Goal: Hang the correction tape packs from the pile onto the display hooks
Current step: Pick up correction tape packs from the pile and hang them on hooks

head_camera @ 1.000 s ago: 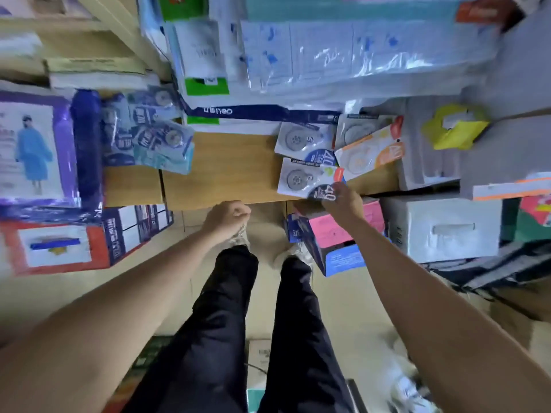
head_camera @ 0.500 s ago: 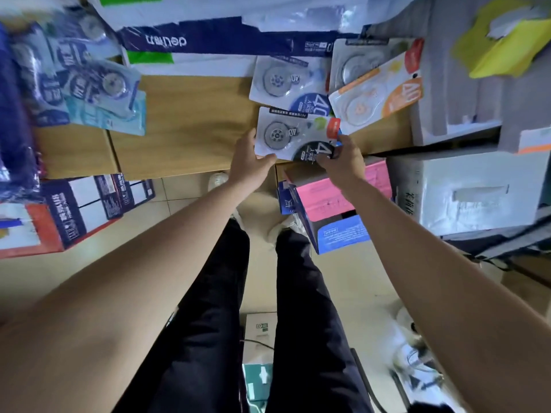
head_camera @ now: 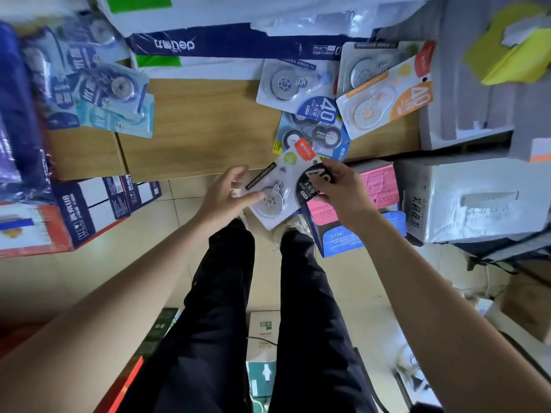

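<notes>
Nearest to us, over the tiled floor (head_camera: 167, 210), both hands meet on one correction tape pack (head_camera: 275, 189). It is held in the air just this side of the near edge of the wooden surface (head_camera: 193, 123).

Our right hand (head_camera: 340, 193) pinches the pack's right end, thumb and fingers closed over the dark round "40" label. Our left hand (head_camera: 225, 193) is at the opposite end. Its fingers are fairly straight and laid on the clear blister by the tape wheel, steadying the pack without clamping it.

So the pack lies between the two hands. Its long axis tilts from near-left, at the wheel, to far-right, at the red tab, and the card stretches leftward from the right hand's pinch. The right hand carries it, and the left is nearer the free end.

We judge that the coming move turns on bringing the hang-hole end round toward a hook. The card is blurred, though, and we cannot make out which end has the hole.

Just beyond, the pile (head_camera: 316, 132) lies on the right part of the wooden surface, with several packs overlapping. No display hooks show in this view.
</notes>
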The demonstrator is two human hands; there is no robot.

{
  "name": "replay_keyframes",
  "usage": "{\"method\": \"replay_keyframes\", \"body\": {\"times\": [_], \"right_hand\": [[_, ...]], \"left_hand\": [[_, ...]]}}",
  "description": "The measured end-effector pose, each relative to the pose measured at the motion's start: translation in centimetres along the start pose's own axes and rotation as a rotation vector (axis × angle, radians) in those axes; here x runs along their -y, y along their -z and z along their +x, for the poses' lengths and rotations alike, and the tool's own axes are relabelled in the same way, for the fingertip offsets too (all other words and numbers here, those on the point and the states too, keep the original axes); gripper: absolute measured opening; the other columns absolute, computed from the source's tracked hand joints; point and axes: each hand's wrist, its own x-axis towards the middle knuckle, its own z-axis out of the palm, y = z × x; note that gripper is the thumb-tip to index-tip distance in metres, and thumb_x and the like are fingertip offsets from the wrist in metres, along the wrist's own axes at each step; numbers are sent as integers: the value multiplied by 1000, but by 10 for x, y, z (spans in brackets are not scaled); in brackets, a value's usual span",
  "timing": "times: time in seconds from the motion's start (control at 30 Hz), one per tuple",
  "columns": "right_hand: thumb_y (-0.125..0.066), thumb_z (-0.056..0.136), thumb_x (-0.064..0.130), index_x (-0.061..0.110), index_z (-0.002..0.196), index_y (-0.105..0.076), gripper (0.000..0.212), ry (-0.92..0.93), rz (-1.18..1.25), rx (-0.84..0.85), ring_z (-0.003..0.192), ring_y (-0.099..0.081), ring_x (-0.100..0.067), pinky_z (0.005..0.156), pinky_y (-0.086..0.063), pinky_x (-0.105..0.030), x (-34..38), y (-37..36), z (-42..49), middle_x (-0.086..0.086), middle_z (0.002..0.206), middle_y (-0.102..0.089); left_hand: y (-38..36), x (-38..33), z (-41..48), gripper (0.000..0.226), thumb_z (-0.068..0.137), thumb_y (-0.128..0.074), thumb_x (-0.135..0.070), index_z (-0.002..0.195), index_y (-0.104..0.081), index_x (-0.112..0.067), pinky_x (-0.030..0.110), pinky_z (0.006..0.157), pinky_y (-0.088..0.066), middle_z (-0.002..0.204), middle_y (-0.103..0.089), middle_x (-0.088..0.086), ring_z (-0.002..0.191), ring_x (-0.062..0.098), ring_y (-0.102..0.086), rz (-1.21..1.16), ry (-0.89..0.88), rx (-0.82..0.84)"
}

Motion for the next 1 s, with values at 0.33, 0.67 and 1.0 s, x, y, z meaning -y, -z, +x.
{"method": "replay_keyframes", "body": {"times": [0.33, 0.67, 1.0], "right_hand": [[-66, 94, 15, 15, 91, -64, 3, -175, 375, -73, 80, -65, -23, 87, -54, -42, 32, -55, 45, -8, 88, -67], [-64, 95, 26, 12, 108, -65, 18, -289, 878, -66, 107, -61, -26, 104, -48, -37, 59, -123, 96, -7, 100, -74], [-70, 91, 32, 11, 105, -59, 27, -338, 943, -133, 83, -61, -20, 84, -54, -31, 53, -126, 96, -3, 71, -60]], "left_hand": [[32, 14, -9, 14, 85, -79, -21, 92, -70, -13, 11, 62, -45, 80, -73, -12, 71, -4, -65, -108, -42, -119], [73, 63, -36, 19, 85, -78, -19, 100, -71, -11, 7, 61, -45, 82, -73, -16, 73, -6, -65, -110, 56, -318], [93, 66, -39, 20, 86, -77, -24, 103, -71, -14, 12, 63, -49, 95, -75, 0, 84, 10, -70, -132, 80, -347]]}}
